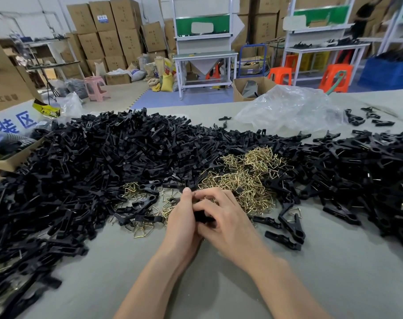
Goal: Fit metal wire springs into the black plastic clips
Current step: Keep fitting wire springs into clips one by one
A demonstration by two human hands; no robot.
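My left hand [181,221] and my right hand [228,223] meet at the table's middle and together grip one black plastic clip [202,217], mostly hidden between the fingers. Whether a spring sits in it is hidden. Just beyond the hands lies a heap of brass-coloured wire springs [242,178], with more springs [145,223] scattered to the left. A huge pile of loose black clip halves [92,162] covers the table's left and centre. On the right lies a pile of clips with springs fitted [361,171].
The grey table [207,284] is bare in front of the hands. A crumpled clear plastic bag [288,109] lies at the back right. A cardboard box [9,155] stands at the left edge. Shelves, stools and stacked cartons fill the room behind.
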